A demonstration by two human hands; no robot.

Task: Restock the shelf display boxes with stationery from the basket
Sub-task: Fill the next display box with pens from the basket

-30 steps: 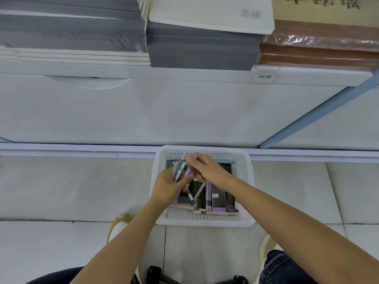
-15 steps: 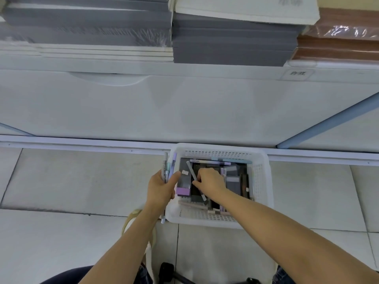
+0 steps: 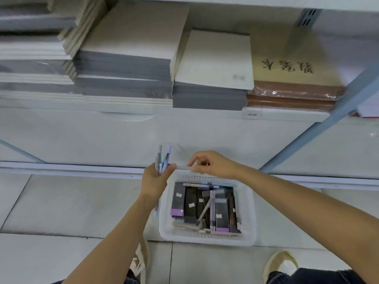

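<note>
A bunch of pens is gripped upright in the left hand, fingers curled round them, w/ a lilac one on the right side of the bunch. One more grey pen is pinched in the right hand btw thumb & fingertips. It's held level, other end reaching the L thumb. Both hands are held over the far rim of the white basket, which is sat on the tiled floor below. Dark boxes w/ purple ends + a loose beige pen are seen inside it. Notebooks are stacked on the shelf above.
</note>
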